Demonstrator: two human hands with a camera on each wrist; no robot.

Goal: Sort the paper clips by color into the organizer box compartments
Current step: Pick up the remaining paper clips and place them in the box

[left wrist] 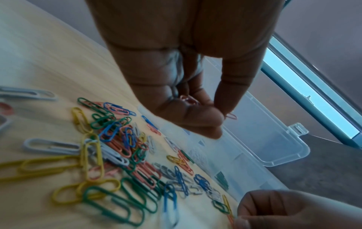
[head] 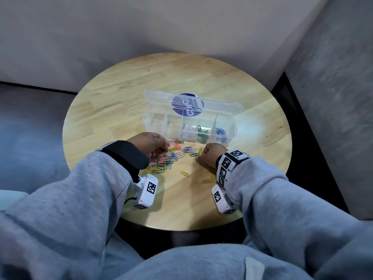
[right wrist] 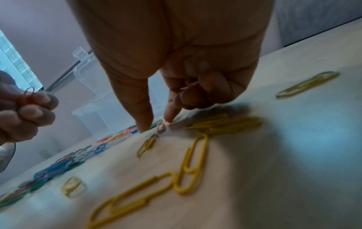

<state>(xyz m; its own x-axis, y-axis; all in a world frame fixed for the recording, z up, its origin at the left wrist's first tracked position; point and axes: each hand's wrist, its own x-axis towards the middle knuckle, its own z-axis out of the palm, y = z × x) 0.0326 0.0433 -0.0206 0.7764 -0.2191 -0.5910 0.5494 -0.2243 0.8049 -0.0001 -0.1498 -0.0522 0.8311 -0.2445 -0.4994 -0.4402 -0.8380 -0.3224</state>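
Beside the organizer box (head: 188, 126), left hand (head: 150, 145) clutched red clips (left wrist: 189, 100); right hand (head: 210, 155) pinched one red clip (right wrist: 161, 128), seen only by wrist view.

The organizer box (head: 188, 126) stands on the table (head: 121, 93), behind the paper clips (head: 173, 154).

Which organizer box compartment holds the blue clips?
The rightmost compartment of the clear plastic organizer box; green clips fill its left neighbour.
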